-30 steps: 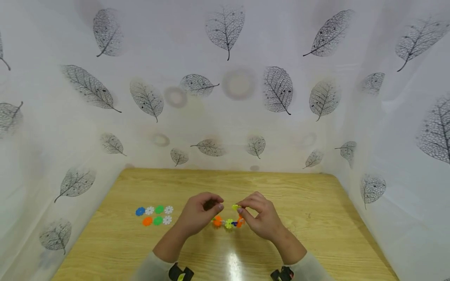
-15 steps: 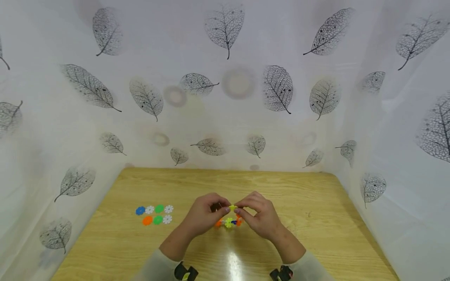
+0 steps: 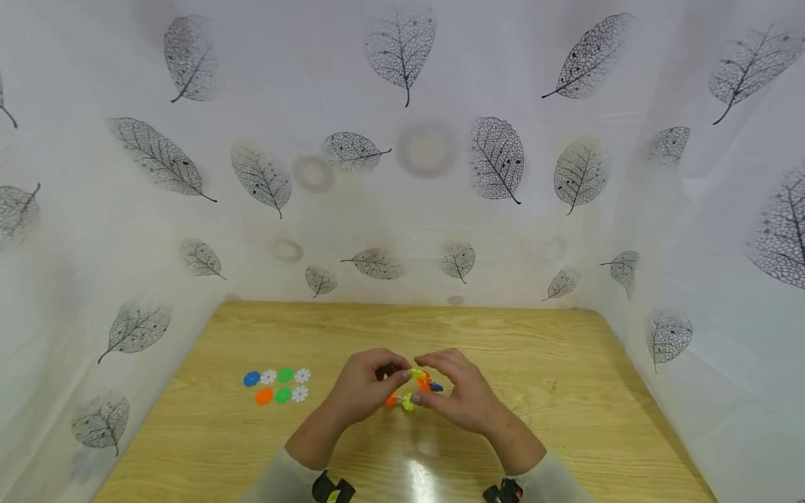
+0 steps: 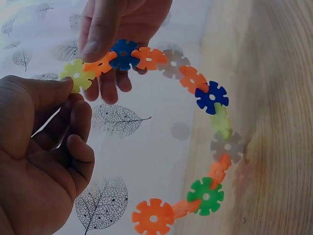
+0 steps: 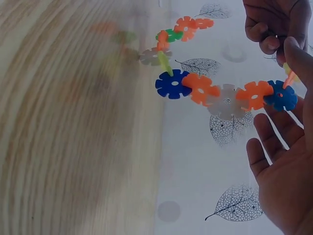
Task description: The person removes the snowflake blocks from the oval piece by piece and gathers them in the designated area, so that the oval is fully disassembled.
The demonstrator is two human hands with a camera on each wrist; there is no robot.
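Note:
A curved chain of notched plastic snowflake discs [image 4: 212, 97] in orange, blue, yellow, green and whitish colours hangs over the table. My left hand [image 3: 365, 384] pinches its yellow end disc [image 4: 77, 76] between thumb and forefinger. My right hand [image 3: 462, 391] is at the same end, with thumb and fingers spread apart. In the left wrist view its thumb lies right by the orange disc [image 4: 100, 63] linked to the yellow one, its other fingers behind the chain. An orange disc [image 4: 153, 218] forms the chain's other, free end. In the right wrist view the yellow disc is mostly hidden.
Two short rows of loose discs lie left on the wooden table [image 3: 528, 349]: a blue disc [image 3: 251, 378], an orange disc [image 3: 264, 396], green discs and white discs. A leaf-printed curtain [image 3: 428, 230] surrounds the table at the back and sides.
My left hand has come rightward to the chain and taken hold of the yellow disc. My right hand, which pinched that disc earlier, has spread its fingers, and a blue disc now shows between them.

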